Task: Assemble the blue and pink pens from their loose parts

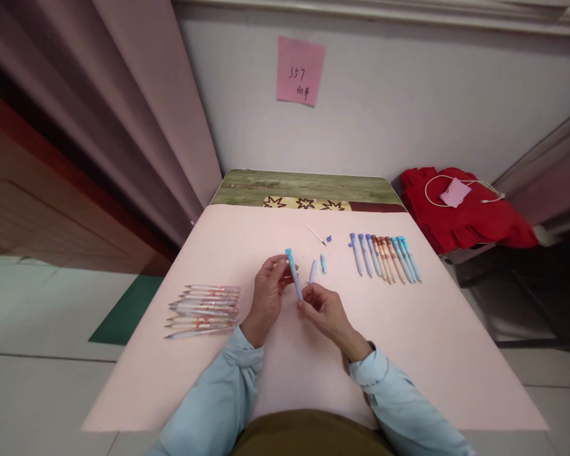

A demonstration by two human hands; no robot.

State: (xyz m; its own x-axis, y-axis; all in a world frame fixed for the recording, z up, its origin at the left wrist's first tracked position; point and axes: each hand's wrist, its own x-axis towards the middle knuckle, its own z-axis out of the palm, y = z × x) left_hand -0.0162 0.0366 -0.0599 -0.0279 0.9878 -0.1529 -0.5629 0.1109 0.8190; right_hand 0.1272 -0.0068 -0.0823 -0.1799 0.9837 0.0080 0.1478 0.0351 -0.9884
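Observation:
Both hands meet at the middle of the pink table (408, 354) around a light blue pen barrel (294, 273) with a turquoise cap end pointing away from me. My left hand (267, 297) curls its fingers round the upper barrel. My right hand (323, 309) pinches the lower end. Just beyond them lie loose pen parts: a pale blue sleeve (312, 270), a small turquoise piece (323, 263), a thin white refill (316, 235) and a small blue cap (329, 239).
A row of several blue and brown pens (384, 257) lies at the far right of the table. A pile of several white patterned pens (203, 310) lies at the left. A red cloth (465, 215) with a white cable sits right of the table; a pink note (300, 69) hangs on the wall.

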